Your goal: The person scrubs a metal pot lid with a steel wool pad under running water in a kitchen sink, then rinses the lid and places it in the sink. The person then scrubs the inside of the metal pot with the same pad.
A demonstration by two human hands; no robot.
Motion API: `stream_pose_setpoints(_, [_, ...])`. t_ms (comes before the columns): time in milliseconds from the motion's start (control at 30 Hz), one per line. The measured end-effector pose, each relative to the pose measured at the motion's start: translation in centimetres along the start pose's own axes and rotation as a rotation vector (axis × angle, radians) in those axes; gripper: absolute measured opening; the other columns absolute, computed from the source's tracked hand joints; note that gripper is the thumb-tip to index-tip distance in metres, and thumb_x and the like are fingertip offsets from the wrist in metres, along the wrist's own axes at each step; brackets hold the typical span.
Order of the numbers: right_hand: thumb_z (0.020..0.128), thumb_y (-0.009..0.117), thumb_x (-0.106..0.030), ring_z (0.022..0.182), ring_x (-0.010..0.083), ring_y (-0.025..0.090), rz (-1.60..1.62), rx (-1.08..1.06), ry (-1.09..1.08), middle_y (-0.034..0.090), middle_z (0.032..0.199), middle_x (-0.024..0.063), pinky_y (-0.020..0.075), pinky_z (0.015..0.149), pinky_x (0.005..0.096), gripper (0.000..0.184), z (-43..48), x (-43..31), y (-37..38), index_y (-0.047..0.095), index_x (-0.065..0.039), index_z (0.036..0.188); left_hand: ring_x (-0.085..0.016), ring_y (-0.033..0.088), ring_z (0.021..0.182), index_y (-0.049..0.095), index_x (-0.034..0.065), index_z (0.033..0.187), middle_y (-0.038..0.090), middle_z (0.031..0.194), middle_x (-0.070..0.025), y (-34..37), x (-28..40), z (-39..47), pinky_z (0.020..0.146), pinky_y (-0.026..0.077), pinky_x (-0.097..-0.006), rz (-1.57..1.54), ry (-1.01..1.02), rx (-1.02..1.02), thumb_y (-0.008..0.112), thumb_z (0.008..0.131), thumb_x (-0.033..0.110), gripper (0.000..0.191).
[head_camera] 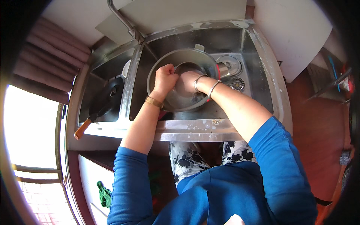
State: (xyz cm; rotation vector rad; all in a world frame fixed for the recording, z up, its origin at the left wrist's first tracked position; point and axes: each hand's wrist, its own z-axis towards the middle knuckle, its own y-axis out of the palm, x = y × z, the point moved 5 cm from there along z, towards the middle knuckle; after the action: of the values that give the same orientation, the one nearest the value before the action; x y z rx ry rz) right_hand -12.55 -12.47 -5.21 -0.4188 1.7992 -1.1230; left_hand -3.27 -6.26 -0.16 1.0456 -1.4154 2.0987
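Observation:
A wide metal pot (155, 64) sits in the larger basin of a steel sink (194, 38), with a smaller round metal vessel (188, 65) inside it. My left hand (166, 79) is closed at the left rim of the smaller vessel and appears to grip it. Down inside that vessel is my right hand (189, 80), its fingers hidden, so whether it holds anything is unclear. A watch is on my left wrist, and two bangles are on my right.
A metal cup (223, 71), a round clear lid (229, 63) and the drain strainer (237, 84) are right of the pot. The left basin holds a dark pan (105, 102) with a wooden handle (83, 128) over the front edge and a white dish (126, 68). A faucet (123, 18) rises behind.

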Motion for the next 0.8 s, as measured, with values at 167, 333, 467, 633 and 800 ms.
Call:
stream_pose_setpoints(167, [0.074, 0.059, -0.011, 0.102, 0.0362, 0.062, 0.129, 0.058, -0.051, 0.065, 0.106, 0.0232, 0.0488, 0.086, 0.0403, 0.032, -0.6, -1.1, -1.8, 0.066, -0.001, 0.104, -0.010, 0.046, 0.047, 0.044, 0.0052, 0.063, 0.042, 0.056, 0.0000, -0.3, 0.0, 0.6, 0.035, 0.041, -0.0279, -0.132, -0.014, 0.057, 0.057, 0.071, -0.002, 0.017])
stream_pose_setpoints(333, [0.069, 0.069, -0.021, 0.097, 0.0327, 0.063, -0.058, 0.109, -0.317, 0.063, 0.102, 0.0197, 0.0498, 0.087, 0.0404, 0.046, -1.9, -2.8, -1.3, 0.055, -0.006, 0.111, -0.010, 0.045, 0.047, 0.046, 0.0056, 0.064, 0.043, 0.056, 0.0009, -1.1, -0.9, 0.9, 0.038, 0.039, -0.0269, -0.171, -0.016, 0.113, 0.058, 0.072, -0.003, 0.017])
stream_pose_setpoints(467, [0.077, 0.063, -0.019, 0.100, 0.0381, 0.060, -0.138, 0.193, -0.214, 0.062, 0.105, 0.0234, 0.0498, 0.085, 0.0454, 0.028, -1.8, -2.9, -1.2, 0.064, -0.006, 0.102, -0.010, 0.049, 0.056, 0.049, 0.0049, 0.067, 0.047, 0.061, 0.0002, -1.3, -1.0, 1.0, 0.049, 0.044, -0.0272, -0.164, -0.007, 0.145, 0.060, 0.072, -0.002, 0.014])
stream_pose_setpoints(633, [0.079, 0.061, -0.019, 0.095, 0.0390, 0.062, -0.038, 0.298, -0.175, 0.064, 0.100, 0.0229, 0.0512, 0.081, 0.0456, 0.020, -1.5, -2.6, -2.2, 0.067, -0.005, 0.092, -0.014, 0.058, 0.080, 0.061, 0.0045, 0.094, 0.060, 0.084, -0.0046, -1.0, -0.1, 1.3, 0.071, 0.049, -0.0296, 0.063, 0.034, 0.369, 0.063, 0.076, 0.009, 0.018])
stream_pose_setpoints(800, [0.078, 0.066, -0.023, 0.100, 0.0378, 0.060, 0.174, 0.473, -0.296, 0.062, 0.106, 0.0233, 0.0496, 0.086, 0.0430, 0.030, -2.1, -2.9, -3.3, 0.063, -0.002, 0.099, -0.021, 0.057, 0.103, 0.048, 0.0009, 0.130, 0.056, 0.122, -0.0133, 1.2, -2.7, 1.6, 0.088, 0.047, -0.0332, -0.801, -0.375, -0.007, 0.061, 0.083, 0.020, 0.053])
